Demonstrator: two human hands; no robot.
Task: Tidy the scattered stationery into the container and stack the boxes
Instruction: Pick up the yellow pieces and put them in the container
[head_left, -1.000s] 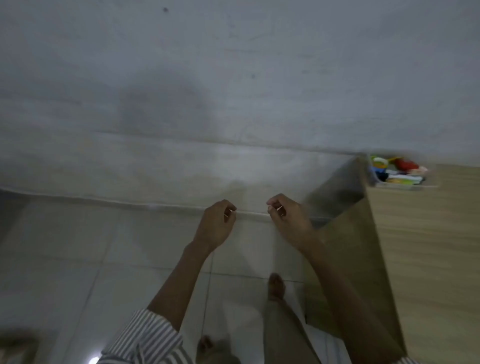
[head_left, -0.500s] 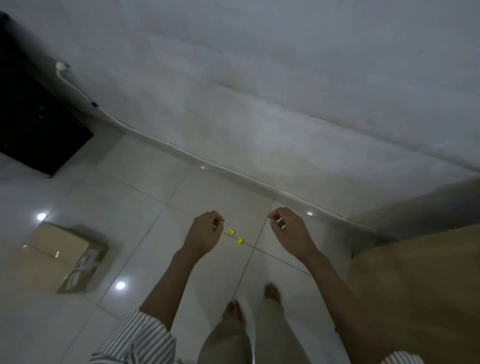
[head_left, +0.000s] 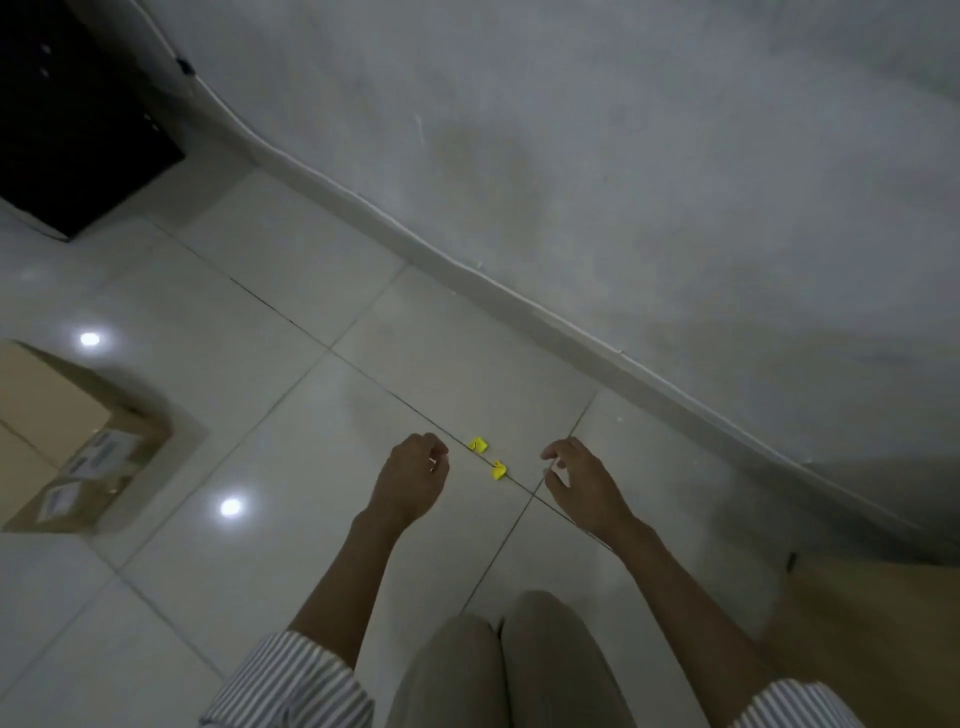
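Note:
Two small yellow pieces (head_left: 478, 445) (head_left: 498, 469) lie on the white tiled floor, on a dark grout line. My left hand (head_left: 413, 478) hovers just left of them, its fingers curled in with nothing visible in them. My right hand (head_left: 582, 483) hovers just right of them with fingers loosely apart and empty. A cardboard box (head_left: 57, 441) with white labels on its side stands on the floor at the far left, well away from both hands. The stationery container is out of view.
A grey wall with a white cable along its base (head_left: 467, 273) runs diagonally behind the hands. A dark cabinet (head_left: 67, 119) stands at the top left. A wooden surface edge (head_left: 883, 623) shows at the lower right. My knees (head_left: 519, 660) are below the hands.
The view swung left and down from the wooden table with the filled container to the floor. The yellow pieces and the box came into view. My right hand's fingers have spread.

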